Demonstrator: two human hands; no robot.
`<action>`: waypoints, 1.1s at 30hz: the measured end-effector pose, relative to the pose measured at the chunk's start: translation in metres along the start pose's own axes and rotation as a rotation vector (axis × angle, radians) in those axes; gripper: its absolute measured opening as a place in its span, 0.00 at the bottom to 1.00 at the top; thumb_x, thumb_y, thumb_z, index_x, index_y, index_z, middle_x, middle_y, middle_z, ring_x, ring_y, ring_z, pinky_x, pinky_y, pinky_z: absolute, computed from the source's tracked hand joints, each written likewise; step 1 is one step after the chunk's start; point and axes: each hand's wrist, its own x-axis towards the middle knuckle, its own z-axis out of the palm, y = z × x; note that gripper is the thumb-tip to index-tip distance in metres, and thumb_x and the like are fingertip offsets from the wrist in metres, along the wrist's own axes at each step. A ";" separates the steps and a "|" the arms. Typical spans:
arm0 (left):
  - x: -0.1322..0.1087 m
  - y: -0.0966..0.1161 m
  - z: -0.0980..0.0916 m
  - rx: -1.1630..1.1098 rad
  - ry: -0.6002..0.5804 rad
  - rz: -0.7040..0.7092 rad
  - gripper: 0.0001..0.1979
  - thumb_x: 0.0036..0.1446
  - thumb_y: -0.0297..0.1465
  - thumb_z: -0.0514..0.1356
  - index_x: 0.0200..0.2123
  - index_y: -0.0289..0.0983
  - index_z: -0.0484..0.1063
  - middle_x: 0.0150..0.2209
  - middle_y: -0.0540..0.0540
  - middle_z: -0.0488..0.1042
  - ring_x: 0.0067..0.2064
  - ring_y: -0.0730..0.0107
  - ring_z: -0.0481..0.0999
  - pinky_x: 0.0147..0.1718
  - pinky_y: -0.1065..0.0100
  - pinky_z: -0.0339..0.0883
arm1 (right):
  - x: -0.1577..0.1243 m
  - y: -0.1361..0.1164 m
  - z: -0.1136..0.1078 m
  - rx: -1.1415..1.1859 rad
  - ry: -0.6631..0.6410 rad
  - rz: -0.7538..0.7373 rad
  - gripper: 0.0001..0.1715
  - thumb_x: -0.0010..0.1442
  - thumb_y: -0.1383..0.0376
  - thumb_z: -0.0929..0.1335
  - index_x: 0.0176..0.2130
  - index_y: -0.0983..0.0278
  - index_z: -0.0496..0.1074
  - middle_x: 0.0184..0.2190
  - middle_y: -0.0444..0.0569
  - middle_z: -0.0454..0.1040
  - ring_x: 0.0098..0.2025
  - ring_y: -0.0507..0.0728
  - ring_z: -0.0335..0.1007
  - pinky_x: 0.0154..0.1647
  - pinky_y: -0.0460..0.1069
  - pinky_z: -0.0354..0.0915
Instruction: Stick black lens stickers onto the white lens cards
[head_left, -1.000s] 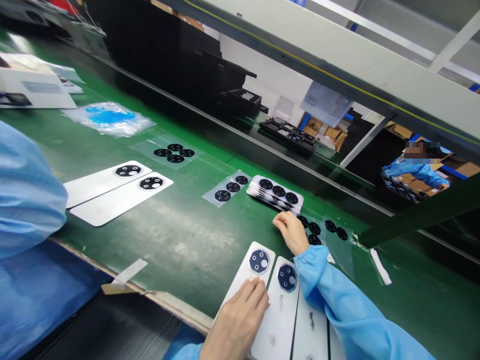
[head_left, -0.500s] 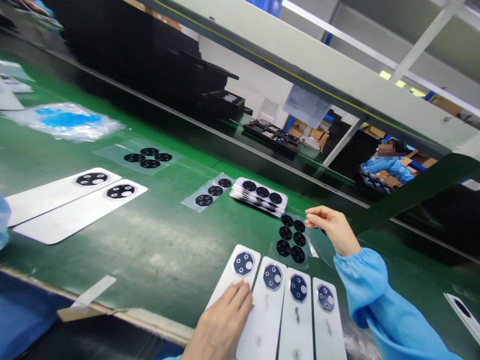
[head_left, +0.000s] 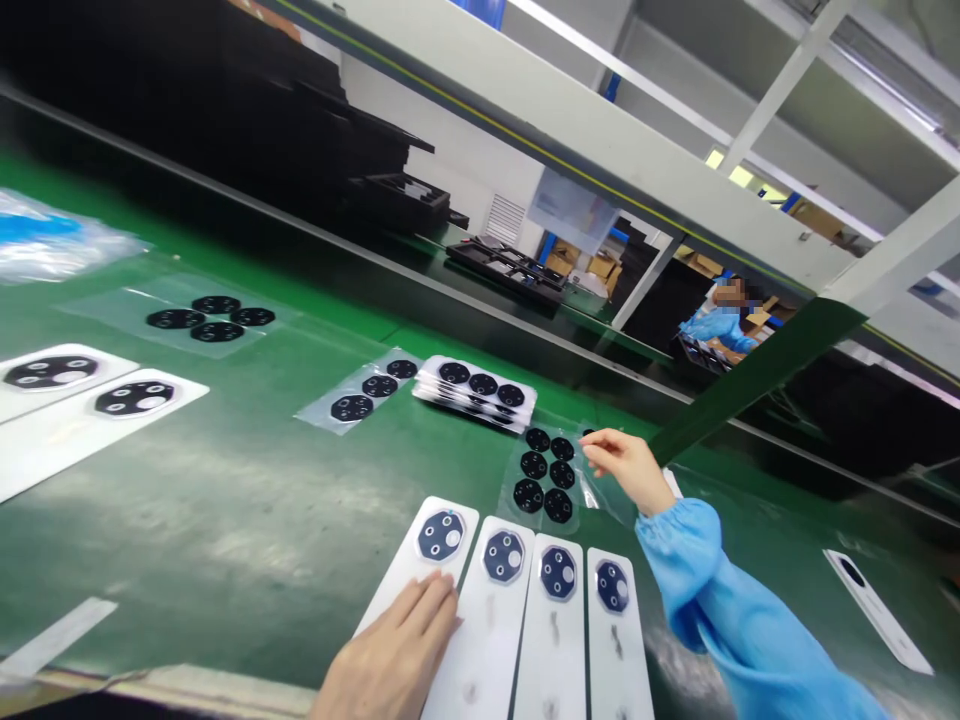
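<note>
Several white phone back covers (head_left: pixel 487 620) lie side by side at the near edge, each with a dark octagonal camera piece at its top. My left hand (head_left: pixel 397 640) lies flat on the leftmost cover (head_left: pixel 420 555), fingers stretched out just below its camera piece (head_left: pixel 441 535). In the air by a clear film sheet with rows of black discs (head_left: pixel 533 465), my right hand (head_left: pixel 626 465) has its thumb and fingertips pinched together. Anything between those fingertips is too small to make out.
Behind stands a stack of white cards with black discs (head_left: pixel 484 385). Left of it lie two more films with discs (head_left: pixel 379 386) (head_left: pixel 217 331), two white covers (head_left: pixel 97 430) and a plastic bag (head_left: pixel 67 240). One cover (head_left: pixel 877 615) lies far right. A co-worker (head_left: pixel 720 320) sits beyond the beam.
The view has turned to the right, so things on the table appear shifted left. My left hand stays on the leftmost cover; my right hand stays pinched near the disc sheet.
</note>
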 end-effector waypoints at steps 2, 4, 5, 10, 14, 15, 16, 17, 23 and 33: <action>0.000 0.000 0.001 0.007 0.018 0.004 0.19 0.67 0.24 0.41 0.37 0.36 0.71 0.38 0.47 0.79 0.40 0.68 0.78 0.40 0.67 0.69 | 0.010 -0.008 0.027 -0.105 -0.124 -0.051 0.10 0.57 0.66 0.66 0.38 0.65 0.75 0.28 0.45 0.75 0.25 0.50 0.71 0.27 0.46 0.68; 0.002 0.001 0.001 0.015 0.040 0.029 0.20 0.67 0.24 0.40 0.37 0.35 0.71 0.37 0.47 0.79 0.39 0.68 0.78 0.40 0.67 0.68 | 0.022 -0.019 0.054 -0.237 -0.228 -0.118 0.11 0.56 0.71 0.66 0.39 0.64 0.75 0.31 0.45 0.76 0.27 0.50 0.72 0.31 0.46 0.68; 0.002 0.000 0.001 0.018 0.044 0.036 0.20 0.67 0.24 0.40 0.37 0.34 0.71 0.37 0.47 0.79 0.39 0.68 0.78 0.40 0.66 0.68 | 0.028 -0.025 0.067 -0.310 -0.265 -0.154 0.12 0.56 0.73 0.67 0.40 0.64 0.74 0.32 0.44 0.75 0.30 0.51 0.72 0.34 0.47 0.69; 0.003 0.001 -0.003 -0.012 -0.040 0.024 0.19 0.67 0.25 0.40 0.39 0.33 0.71 0.38 0.44 0.78 0.40 0.65 0.77 0.42 0.65 0.69 | 0.051 -0.047 0.119 -0.657 -0.315 -0.288 0.12 0.62 0.65 0.67 0.45 0.67 0.69 0.42 0.49 0.73 0.42 0.56 0.71 0.44 0.56 0.68; 0.005 0.000 -0.009 -0.067 -0.116 0.021 0.17 0.66 0.25 0.41 0.40 0.32 0.69 0.39 0.42 0.77 0.42 0.64 0.77 0.42 0.65 0.71 | 0.053 -0.052 0.139 -0.831 -0.318 -0.383 0.11 0.64 0.64 0.65 0.46 0.66 0.70 0.48 0.51 0.70 0.46 0.57 0.70 0.45 0.56 0.69; 0.005 0.000 -0.010 -0.078 -0.136 0.011 0.17 0.66 0.24 0.41 0.41 0.32 0.69 0.39 0.42 0.76 0.42 0.64 0.77 0.43 0.64 0.71 | 0.051 -0.052 0.141 -0.861 -0.317 -0.399 0.11 0.64 0.64 0.65 0.46 0.65 0.70 0.48 0.51 0.70 0.46 0.57 0.70 0.45 0.55 0.69; 0.006 0.000 -0.011 -0.089 -0.163 -0.001 0.16 0.66 0.24 0.41 0.41 0.32 0.68 0.39 0.42 0.76 0.42 0.63 0.77 0.42 0.63 0.72 | 0.049 -0.052 0.142 -0.888 -0.312 -0.411 0.12 0.64 0.63 0.65 0.46 0.65 0.70 0.48 0.51 0.70 0.46 0.57 0.70 0.45 0.55 0.69; 0.007 0.000 -0.011 -0.100 -0.195 -0.012 0.16 0.65 0.23 0.41 0.42 0.32 0.68 0.39 0.42 0.76 0.42 0.63 0.77 0.41 0.63 0.72 | 0.047 -0.052 0.141 -0.911 -0.305 -0.418 0.12 0.64 0.63 0.65 0.47 0.65 0.69 0.48 0.51 0.70 0.46 0.57 0.70 0.45 0.55 0.69; 0.009 0.002 -0.010 -0.121 -0.276 -0.007 0.12 0.61 0.19 0.46 0.40 0.32 0.67 0.38 0.40 0.75 0.40 0.59 0.77 0.37 0.59 0.74 | 0.040 -0.058 0.127 -0.952 -0.298 -0.412 0.17 0.64 0.62 0.65 0.51 0.66 0.67 0.46 0.51 0.71 0.43 0.56 0.71 0.42 0.55 0.70; 0.055 -0.056 -0.036 -0.326 -0.357 -0.002 0.12 0.63 0.22 0.46 0.36 0.36 0.68 0.34 0.46 0.73 0.35 0.65 0.73 0.33 0.64 0.71 | -0.024 -0.084 0.075 -0.847 -0.373 -0.423 0.13 0.63 0.70 0.64 0.47 0.65 0.71 0.44 0.51 0.75 0.44 0.59 0.73 0.42 0.53 0.70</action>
